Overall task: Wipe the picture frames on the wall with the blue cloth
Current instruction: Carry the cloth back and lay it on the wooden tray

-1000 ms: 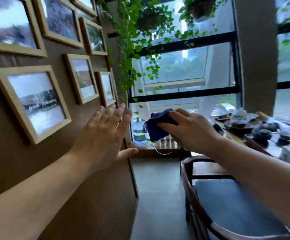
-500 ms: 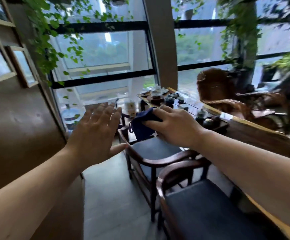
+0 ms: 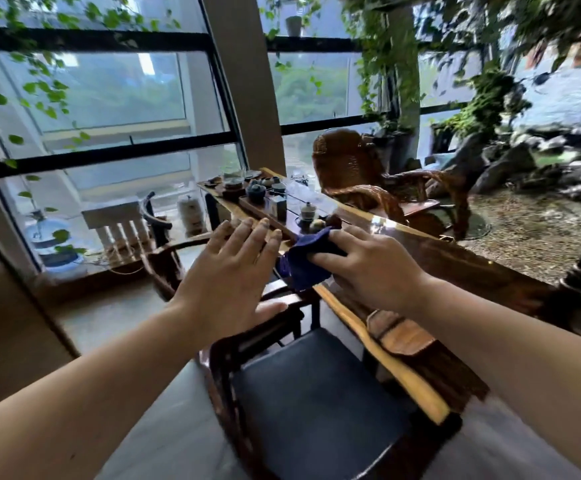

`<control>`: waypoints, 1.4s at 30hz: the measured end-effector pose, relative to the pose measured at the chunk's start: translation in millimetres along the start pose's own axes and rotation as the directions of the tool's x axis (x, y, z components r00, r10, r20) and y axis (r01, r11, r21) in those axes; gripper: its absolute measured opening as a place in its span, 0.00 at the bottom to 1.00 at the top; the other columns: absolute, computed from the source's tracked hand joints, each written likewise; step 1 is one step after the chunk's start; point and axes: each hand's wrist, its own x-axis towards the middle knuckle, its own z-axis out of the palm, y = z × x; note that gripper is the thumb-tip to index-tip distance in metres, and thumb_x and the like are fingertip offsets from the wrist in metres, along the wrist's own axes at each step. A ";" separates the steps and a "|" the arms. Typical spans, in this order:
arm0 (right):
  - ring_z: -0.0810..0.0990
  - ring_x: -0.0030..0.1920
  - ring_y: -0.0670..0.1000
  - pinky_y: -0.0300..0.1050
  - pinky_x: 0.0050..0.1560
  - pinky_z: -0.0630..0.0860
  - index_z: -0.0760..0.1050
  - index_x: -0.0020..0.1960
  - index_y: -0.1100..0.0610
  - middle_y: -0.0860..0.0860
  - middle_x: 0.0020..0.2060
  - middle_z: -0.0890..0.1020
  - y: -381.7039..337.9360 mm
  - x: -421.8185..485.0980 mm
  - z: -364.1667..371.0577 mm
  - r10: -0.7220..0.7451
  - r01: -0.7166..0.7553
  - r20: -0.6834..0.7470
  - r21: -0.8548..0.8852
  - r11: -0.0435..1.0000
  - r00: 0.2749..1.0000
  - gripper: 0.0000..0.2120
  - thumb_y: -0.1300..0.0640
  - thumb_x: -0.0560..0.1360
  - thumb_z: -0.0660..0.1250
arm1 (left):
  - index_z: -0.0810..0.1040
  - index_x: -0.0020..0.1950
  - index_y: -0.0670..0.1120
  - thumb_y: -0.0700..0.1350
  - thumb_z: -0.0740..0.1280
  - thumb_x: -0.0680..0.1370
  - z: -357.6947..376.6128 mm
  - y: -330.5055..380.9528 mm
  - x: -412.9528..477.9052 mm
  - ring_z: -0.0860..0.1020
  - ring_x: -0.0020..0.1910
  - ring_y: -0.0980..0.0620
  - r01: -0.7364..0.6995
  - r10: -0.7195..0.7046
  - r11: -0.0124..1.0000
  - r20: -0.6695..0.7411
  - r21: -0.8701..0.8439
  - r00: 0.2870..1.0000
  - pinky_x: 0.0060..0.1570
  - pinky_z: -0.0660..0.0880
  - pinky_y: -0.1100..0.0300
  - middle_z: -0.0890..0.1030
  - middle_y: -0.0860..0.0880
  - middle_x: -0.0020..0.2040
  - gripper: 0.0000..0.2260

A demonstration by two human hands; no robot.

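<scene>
My right hand [image 3: 368,268] grips the bunched blue cloth [image 3: 302,263], held in the air above the near edge of a long wooden tea table [image 3: 455,258]. My left hand [image 3: 228,275] is spread flat, fingers apart and palm forward, just left of the cloth and holding nothing. No picture frames are in view; only a strip of the brown wall [image 3: 1,327] shows at the far left.
A dark wooden chair with a black seat [image 3: 316,393] stands directly below my arms, with another chair [image 3: 164,258] behind it. Tea ware [image 3: 257,192] crowds the table's far end. A wicker armchair [image 3: 358,168], large windows with hanging vines and a rock garden lie beyond.
The view has swung right, away from the wall; the picture frames have left the picture and the table and chairs have come in. Both hands keep the same pose, cloth still gripped.
</scene>
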 end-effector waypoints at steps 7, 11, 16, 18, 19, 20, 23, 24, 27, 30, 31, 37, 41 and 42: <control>0.79 0.50 0.60 0.52 0.35 0.79 0.78 0.60 0.52 0.59 0.54 0.80 93.4 -119.5 2.0 0.003 -0.005 0.064 0.034 0.999 0.998 0.16 0.58 0.72 0.65 | 0.62 0.75 0.39 0.70 0.58 0.73 1.3 125.5 60.9 0.65 0.73 0.35 0.014 -0.014 1.000 0.042 -0.007 0.999 0.70 0.64 0.37 0.68 0.36 0.73 0.42; 0.79 0.51 0.60 0.49 0.36 0.78 0.78 0.60 0.51 0.59 0.54 0.80 129.5 -165.3 10.7 0.003 -0.008 0.105 0.045 0.999 0.995 0.17 0.58 0.71 0.67 | 0.64 0.74 0.38 0.69 0.58 0.72 5.3 180.4 89.4 0.67 0.71 0.36 0.014 -0.011 0.998 0.046 -0.063 0.999 0.70 0.64 0.38 0.69 0.36 0.72 0.42; 0.79 0.51 0.61 0.52 0.35 0.79 0.78 0.60 0.52 0.60 0.54 0.80 160.2 -187.8 38.0 0.032 -0.046 0.137 0.097 0.994 0.990 0.18 0.58 0.70 0.68 | 0.66 0.72 0.37 0.67 0.62 0.73 26.0 224.8 120.5 0.70 0.70 0.36 -0.034 0.036 0.994 0.020 -0.103 0.999 0.65 0.70 0.38 0.72 0.36 0.70 0.40; 0.78 0.51 0.60 0.52 0.35 0.79 0.78 0.60 0.52 0.60 0.54 0.80 169.0 -189.3 52.2 0.034 -0.050 0.151 0.101 0.994 0.988 0.18 0.58 0.71 0.67 | 0.67 0.71 0.37 0.67 0.64 0.72 36.9 231.1 131.2 0.71 0.69 0.36 -0.028 0.029 0.993 0.007 -0.116 1.000 0.64 0.70 0.37 0.73 0.36 0.69 0.40; 0.78 0.51 0.60 0.51 0.35 0.79 0.78 0.60 0.52 0.59 0.54 0.80 172.4 -189.6 58.6 0.031 -0.048 0.164 0.100 0.994 0.986 0.18 0.58 0.71 0.67 | 0.68 0.71 0.37 0.67 0.63 0.72 41.9 232.0 134.6 0.71 0.69 0.37 -0.021 0.023 0.993 0.012 -0.119 1.000 0.65 0.70 0.37 0.73 0.36 0.69 0.40; 0.78 0.51 0.60 0.51 0.35 0.79 0.78 0.60 0.52 0.59 0.54 0.80 177.6 -189.4 67.1 0.023 -0.041 0.172 0.100 0.994 0.985 0.17 0.58 0.71 0.67 | 0.68 0.71 0.38 0.67 0.61 0.73 50.6 231.9 139.0 0.70 0.70 0.37 -0.011 0.013 0.993 0.012 -0.116 1.000 0.65 0.70 0.38 0.73 0.37 0.70 0.39; 0.78 0.51 0.60 0.51 0.35 0.79 0.78 0.60 0.52 0.59 0.54 0.79 194.2 -186.9 94.2 -0.004 -0.019 0.208 0.109 0.994 0.978 0.17 0.58 0.71 0.67 | 0.68 0.71 0.38 0.68 0.58 0.74 78.0 228.5 152.4 0.70 0.70 0.38 0.016 -0.014 0.991 0.017 -0.133 1.000 0.67 0.69 0.39 0.72 0.37 0.70 0.39; 0.78 0.52 0.60 0.51 0.35 0.79 0.78 0.60 0.52 0.59 0.55 0.79 200.1 -185.3 104.3 -0.011 -0.016 0.225 0.117 0.993 0.974 0.17 0.59 0.71 0.67 | 0.68 0.71 0.38 0.67 0.59 0.74 89.1 227.8 157.6 0.70 0.70 0.38 0.023 -0.020 0.990 0.028 -0.142 0.999 0.67 0.69 0.39 0.73 0.37 0.70 0.38; 0.78 0.51 0.60 0.52 0.35 0.79 0.77 0.60 0.52 0.59 0.55 0.79 216.0 -181.2 136.4 -0.051 0.008 0.278 0.152 0.988 0.959 0.17 0.59 0.72 0.66 | 0.71 0.70 0.38 0.66 0.64 0.73 121.8 232.9 171.4 0.72 0.69 0.39 0.037 -0.026 0.982 0.064 -0.183 0.998 0.66 0.71 0.40 0.74 0.38 0.69 0.37; 0.78 0.50 0.59 0.51 0.35 0.79 0.77 0.60 0.53 0.58 0.53 0.80 227.2 -181.3 164.0 -0.069 0.010 0.325 0.181 0.983 0.943 0.16 0.58 0.72 0.65 | 0.74 0.68 0.39 0.64 0.68 0.71 146.9 248.6 179.8 0.75 0.66 0.40 0.052 -0.028 0.965 0.095 -0.257 0.995 0.63 0.74 0.42 0.78 0.39 0.66 0.35; 0.78 0.49 0.59 0.51 0.35 0.79 0.78 0.59 0.53 0.57 0.53 0.80 230.8 -181.1 174.3 -0.066 -0.002 0.336 0.198 0.980 0.940 0.16 0.59 0.71 0.66 | 0.75 0.67 0.40 0.64 0.70 0.70 155.5 254.8 182.2 0.77 0.64 0.41 0.069 -0.037 0.955 0.113 -0.287 0.993 0.62 0.75 0.43 0.79 0.40 0.64 0.35; 0.80 0.49 0.59 0.49 0.34 0.79 0.80 0.57 0.52 0.57 0.51 0.81 254.3 -185.4 241.3 -0.090 -0.038 0.391 0.307 0.951 0.916 0.18 0.60 0.67 0.71 | 0.79 0.62 0.40 0.61 0.75 0.65 204.4 293.6 192.3 0.83 0.52 0.44 0.170 -0.088 0.898 0.212 -0.406 0.973 0.51 0.80 0.51 0.84 0.43 0.54 0.33; 0.80 0.51 0.59 0.51 0.36 0.80 0.79 0.58 0.52 0.56 0.53 0.81 274.4 -187.8 296.7 -0.159 -0.007 0.408 0.377 0.926 0.899 0.19 0.60 0.67 0.71 | 0.78 0.62 0.42 0.60 0.73 0.68 238.4 318.0 208.1 0.83 0.48 0.46 0.291 -0.147 0.874 0.359 -0.389 0.922 0.44 0.81 0.52 0.85 0.45 0.53 0.30; 0.79 0.52 0.59 0.52 0.37 0.80 0.79 0.59 0.52 0.57 0.54 0.81 278.0 -188.3 309.0 -0.185 0.005 0.416 0.398 0.917 0.890 0.19 0.60 0.68 0.70 | 0.77 0.64 0.43 0.60 0.71 0.70 245.0 323.5 212.4 0.83 0.49 0.46 0.320 -0.157 0.866 0.397 -0.385 0.904 0.44 0.81 0.52 0.84 0.45 0.54 0.29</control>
